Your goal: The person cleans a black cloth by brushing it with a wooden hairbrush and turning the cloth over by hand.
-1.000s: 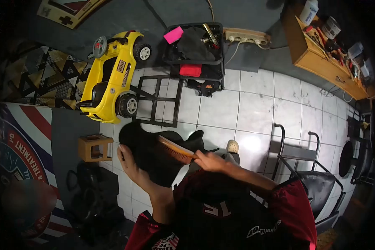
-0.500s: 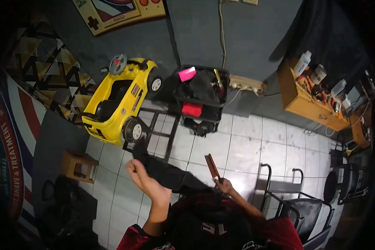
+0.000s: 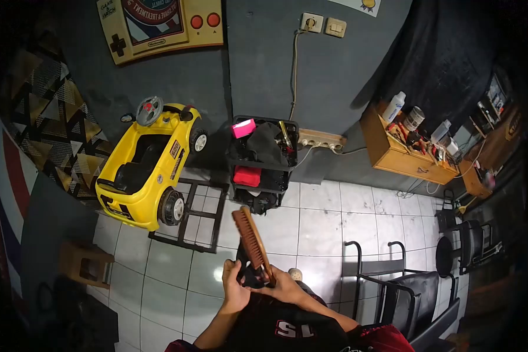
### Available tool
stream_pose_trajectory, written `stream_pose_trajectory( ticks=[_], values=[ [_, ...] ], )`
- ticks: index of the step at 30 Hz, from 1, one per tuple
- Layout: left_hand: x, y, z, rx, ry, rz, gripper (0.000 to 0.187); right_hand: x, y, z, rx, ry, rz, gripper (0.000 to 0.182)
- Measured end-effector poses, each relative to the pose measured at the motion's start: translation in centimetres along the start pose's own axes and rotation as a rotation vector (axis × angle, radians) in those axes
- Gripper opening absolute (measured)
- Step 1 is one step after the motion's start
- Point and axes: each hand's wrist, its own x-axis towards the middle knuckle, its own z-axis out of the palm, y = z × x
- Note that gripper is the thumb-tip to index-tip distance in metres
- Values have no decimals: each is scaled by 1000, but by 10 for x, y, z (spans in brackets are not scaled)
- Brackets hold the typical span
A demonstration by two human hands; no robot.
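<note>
A wooden brush (image 3: 251, 239) with brown bristles points up and away from me, tilted left, in front of my body. My right hand (image 3: 281, 287) is closed around its lower end. My left hand (image 3: 236, 288) is beside it, close to the right hand, thumb up and fingers curled. Something black (image 3: 241, 256) shows between my left hand and the brush; it looks soft, but its kind is hard to make out. My dark shirt with red sleeves lies below both hands.
A yellow toy car (image 3: 149, 167) stands at left on a black metal frame (image 3: 217, 220). A black trolley (image 3: 261, 164) holds a pink item and dark cloth. Wooden stool (image 3: 87, 264) at left, black chair (image 3: 408, 293) at right. A wall drawer unit (image 3: 402, 157) carries bottles and tools.
The brush has risen and moved left in my right hand. My left hand has come down and across to it. The long black shape stretched out before me no longer shows. The view has shifted.
</note>
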Motion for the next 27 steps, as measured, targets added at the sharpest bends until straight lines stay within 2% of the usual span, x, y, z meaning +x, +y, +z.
stream_pose_trajectory(
  ticks=[1,3,4,5,8,9,11,12,13,15,17,18,21,23,24,25,26,27],
  values=[
    [-4,8,4,-4,-9,-5,20,-1,-4,0,-4,84,16,46],
    [-8,20,4,267,20,21,17,-2,-11,-1,-9,242,42,27],
    [-8,21,-3,281,13,64,7,0,6,-1,24,296,13,19],
    [-7,25,-10,281,10,68,7,3,20,-3,-57,352,-24,16],
    [-2,38,-38,1139,-282,183,32,1,25,-14,165,425,-15,10],
    [1,38,-46,1141,-285,184,32,-3,7,-22,187,421,-86,12],
    [4,38,-59,1450,-378,322,26,-8,13,-29,468,376,-98,11],
    [2,40,-63,1450,-383,325,26,-17,12,-40,389,313,-34,13],
    [2,42,-66,1381,-436,289,25,-26,9,-47,386,320,-40,13],
    [7,50,-66,1303,-496,261,24,-48,-2,-58,432,224,83,14],
    [10,59,-68,1543,-540,419,25,-69,-4,-65,533,241,86,13],
    [13,52,-76,1519,-456,506,23,-76,-4,-68,547,243,92,13],
    [17,48,-75,1568,-407,578,23,-94,6,-79,574,229,76,13],
    [17,45,-70,1592,-379,589,20,-100,5,-89,294,198,303,19],
    [18,43,-73,1618,-472,662,19,-103,22,-92,232,208,348,23],
    [20,41,-75,1642,-564,733,19,-108,34,-93,233,212,346,23],
    [27,38,-78,1530,-759,643,20,-112,42,-94,-53,244,243,20],
    [23,34,-79,1528,-753,651,20,-115,53,-95,-342,269,134,17]
  ],
)
